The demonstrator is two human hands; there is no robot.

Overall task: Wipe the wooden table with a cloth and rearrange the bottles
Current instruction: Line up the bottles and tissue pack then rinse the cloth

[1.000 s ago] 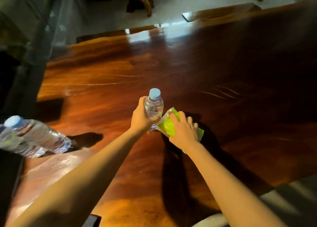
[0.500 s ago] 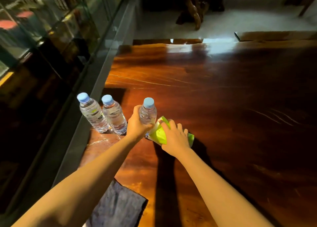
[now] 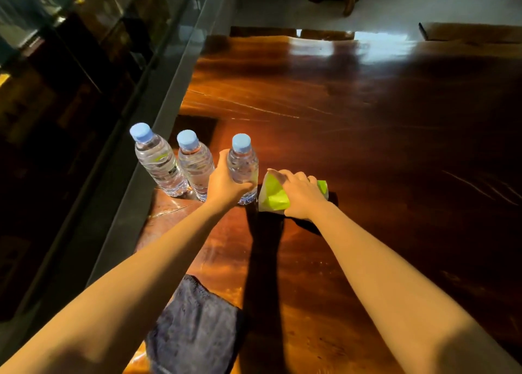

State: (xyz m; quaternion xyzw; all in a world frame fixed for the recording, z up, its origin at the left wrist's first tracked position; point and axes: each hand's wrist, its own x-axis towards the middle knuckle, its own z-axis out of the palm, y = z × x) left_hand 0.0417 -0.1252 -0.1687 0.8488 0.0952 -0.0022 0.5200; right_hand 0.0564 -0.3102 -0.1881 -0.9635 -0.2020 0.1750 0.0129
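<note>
Near the wooden table's [image 3: 353, 125] left edge, a left hand [image 3: 226, 183] wraps its fingers around a third water bottle [image 3: 243, 167], upright just beside two standing bottles [image 3: 175, 161]. The right hand [image 3: 300, 194] presses a green cloth [image 3: 272, 195] flat beside it. A careless nudge could likely topple the neighbours off the edge.

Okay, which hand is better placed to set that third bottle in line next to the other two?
The left hand. It already grips the third bottle, right beside the two standing bottles. The right hand is pressing the green cloth on the wooden table, on the far side from the row.
</note>
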